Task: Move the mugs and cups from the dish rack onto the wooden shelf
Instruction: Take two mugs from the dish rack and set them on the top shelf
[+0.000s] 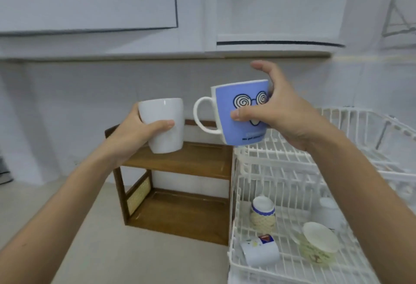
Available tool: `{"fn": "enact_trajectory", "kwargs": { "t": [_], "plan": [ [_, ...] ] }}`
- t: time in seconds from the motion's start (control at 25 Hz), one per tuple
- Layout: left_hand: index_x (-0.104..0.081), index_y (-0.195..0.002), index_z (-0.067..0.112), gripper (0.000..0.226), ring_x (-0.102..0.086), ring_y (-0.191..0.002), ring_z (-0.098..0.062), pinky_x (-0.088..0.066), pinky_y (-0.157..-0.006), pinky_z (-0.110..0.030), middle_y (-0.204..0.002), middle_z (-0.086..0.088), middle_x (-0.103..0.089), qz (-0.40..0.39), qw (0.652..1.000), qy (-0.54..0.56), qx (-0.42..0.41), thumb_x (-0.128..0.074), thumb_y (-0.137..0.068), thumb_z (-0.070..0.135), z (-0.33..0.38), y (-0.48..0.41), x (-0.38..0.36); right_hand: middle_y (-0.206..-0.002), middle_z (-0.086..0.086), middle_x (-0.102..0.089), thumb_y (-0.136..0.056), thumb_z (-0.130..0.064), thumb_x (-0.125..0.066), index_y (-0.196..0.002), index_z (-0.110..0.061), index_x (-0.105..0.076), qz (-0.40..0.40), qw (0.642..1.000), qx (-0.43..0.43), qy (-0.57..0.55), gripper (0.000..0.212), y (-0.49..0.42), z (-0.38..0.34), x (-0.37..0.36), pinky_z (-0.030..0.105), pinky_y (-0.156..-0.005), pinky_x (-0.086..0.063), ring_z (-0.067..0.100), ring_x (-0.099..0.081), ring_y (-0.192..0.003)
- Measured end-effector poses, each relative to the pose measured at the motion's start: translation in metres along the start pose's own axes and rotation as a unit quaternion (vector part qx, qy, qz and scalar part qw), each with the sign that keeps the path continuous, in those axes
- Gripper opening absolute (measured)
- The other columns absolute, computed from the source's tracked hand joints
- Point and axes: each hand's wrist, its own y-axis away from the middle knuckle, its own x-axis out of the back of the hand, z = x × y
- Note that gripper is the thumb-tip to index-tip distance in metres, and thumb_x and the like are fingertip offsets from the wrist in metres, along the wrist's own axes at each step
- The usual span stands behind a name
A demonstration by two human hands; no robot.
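The left hand (137, 130) was wrapped around a plain white mug (163, 124), thumb across the near side and the fingers hidden behind it, and held it upright in the air above the top board of the wooden shelf (180, 162); any handle on that mug was out of sight. The right hand (276, 115) gripped a blue mug (242, 112) printed with spiral eyes, the thumb pressed on its near face and the fingers reaching over the far rim, with the index finger lifted free. This mug was tilted slightly, its white handle pointing left toward the white mug, the two mugs near but apart. Both forearms rose bare from the lower corners of the view, the left from the lower left and the right from the lower right. The blue mug hung over the left edge of the white dish rack (281, 153), which stood just beside the shelf on the pale table (90, 227). Both shelf boards lay bare. On the rack's lower tier were an upturned cup with a blue band (263, 214), a small white cup lying on its side (260, 251), a pale green cup tipped over (319, 244), and a blurred white cup (328, 214) partly hidden behind the right forearm. The small print on the blue mug was too blurred to read.
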Motion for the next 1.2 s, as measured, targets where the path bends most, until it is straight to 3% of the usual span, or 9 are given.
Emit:
{"fn": "enact_trajectory", "kwargs": {
  "t": [0.24, 0.36, 0.44, 0.56, 0.64, 0.72, 0.8, 1.0, 1.2],
  "plan": [
    [-0.034, -0.128, 0.031, 0.096, -0.057, -0.09, -0.01, -0.051, -0.056, -0.023, -0.106, 0.01, -0.051, 0.092, 0.994, -0.061, 0.02, -0.084, -0.05, 0.053, -0.059, -0.04, 0.07, -0.085, 0.004, -0.069, -0.05, -0.022, -0.089, -0.129, -0.044, -0.03, -0.035, 0.998, -0.041, 0.042, 0.1, -0.022, 0.019, -0.108, 0.024, -0.056, -0.058, 0.012, -0.071, -0.067],
    [-0.033, -0.129, 0.028, 0.099, -0.057, -0.088, -0.008, -0.05, -0.055, -0.021, -0.103, 0.012, -0.051, 0.096, 0.992, -0.081, 0.025, -0.087, -0.049, 0.052, -0.085, -0.058, 0.086, -0.091, 0.008, -0.066, -0.051, -0.023, -0.088, -0.131, -0.043, -0.026, 0.005, 0.994, -0.058, 0.094, 0.104, -0.044, 0.043, -0.153, 0.035, -0.069, -0.059, 0.018, -0.068, -0.075],
    [-0.031, -0.131, 0.025, 0.103, -0.058, -0.092, -0.014, -0.052, -0.06, -0.025, -0.107, 0.006, -0.053, 0.1, 0.99, -0.091, 0.036, -0.089, -0.049, 0.05, -0.102, -0.069, 0.087, -0.098, 0.011, -0.063, -0.051, -0.022, -0.088, -0.132, -0.04, -0.024, 0.033, 0.988, -0.074, 0.129, 0.104, -0.059, 0.064, -0.175, 0.037, -0.073, -0.057, 0.021, -0.066, -0.079],
    [-0.038, -0.131, 0.016, 0.1, -0.058, -0.106, -0.022, -0.056, -0.08, -0.037, -0.119, -0.003, -0.057, 0.123, 0.986, -0.096, 0.051, -0.09, -0.051, 0.045, -0.124, -0.084, 0.077, -0.101, 0.011, -0.061, -0.052, -0.027, -0.086, -0.131, -0.036, -0.024, 0.078, 0.969, -0.104, 0.21, 0.101, -0.08, 0.096, -0.2, 0.035, -0.071, -0.053, 0.023, -0.062, -0.083],
    [-0.043, -0.128, 0.012, 0.093, -0.057, -0.112, -0.024, -0.052, -0.087, -0.034, -0.119, -0.003, -0.059, 0.129, 0.985, -0.104, 0.042, -0.09, -0.053, 0.041, -0.137, -0.093, 0.068, -0.105, 0.01, -0.059, -0.054, -0.032, -0.085, -0.131, -0.036, -0.023, 0.102, 0.953, -0.124, 0.258, 0.099, -0.091, 0.117, -0.21, 0.034, -0.07, -0.048, 0.026, -0.061, -0.087],
    [-0.042, -0.128, 0.01, 0.091, -0.057, -0.112, -0.025, -0.049, -0.085, -0.031, -0.12, -0.006, -0.059, 0.129, 0.986, -0.095, 0.037, -0.089, -0.056, 0.038, -0.149, -0.101, 0.064, -0.11, 0.014, -0.058, -0.057, -0.031, -0.085, -0.131, -0.035, -0.023, 0.131, 0.948, -0.141, 0.252, 0.097, -0.101, 0.137, -0.218, 0.034, -0.07, -0.048, 0.029, -0.061, -0.09],
    [-0.032, -0.138, 0.007, 0.1, -0.052, -0.119, -0.029, -0.048, -0.095, -0.038, -0.133, -0.014, -0.052, 0.124, 0.985, -0.111, 0.038, -0.087, -0.06, 0.039, -0.16, -0.111, 0.061, -0.117, 0.016, -0.056, -0.058, -0.026, -0.086, -0.132, -0.032, -0.025, 0.164, 0.948, -0.153, 0.225, 0.097, -0.108, 0.153, -0.222, 0.036, -0.073, -0.052, 0.031, -0.061, -0.094],
    [-0.017, -0.145, 0.008, 0.109, -0.046, -0.125, -0.034, -0.046, -0.099, -0.043, -0.142, -0.018, -0.042, 0.116, 0.982, -0.149, 0.03, -0.082, -0.065, 0.044, -0.18, -0.134, 0.057, -0.135, 0.008, -0.042, -0.054, -0.021, -0.092, -0.138, -0.028, -0.026, 0.184, 0.944, -0.165, 0.22, 0.107, -0.129, 0.178, -0.229, 0.036, -0.09, -0.046, 0.028, -0.047, -0.121],
    [-0.019, -0.144, 0.012, 0.109, -0.048, -0.121, -0.034, -0.048, -0.095, -0.042, -0.139, -0.018, -0.043, 0.143, 0.981, -0.125, 0.049, -0.08, -0.063, 0.052, -0.199, -0.144, 0.046, -0.126, 0.004, -0.046, -0.05, -0.022, -0.092, -0.136, -0.032, -0.027, 0.181, 0.949, -0.156, 0.206, 0.108, -0.145, 0.196, -0.235, 0.036, -0.088, -0.05, 0.023, -0.05, -0.114]
  ]
}}
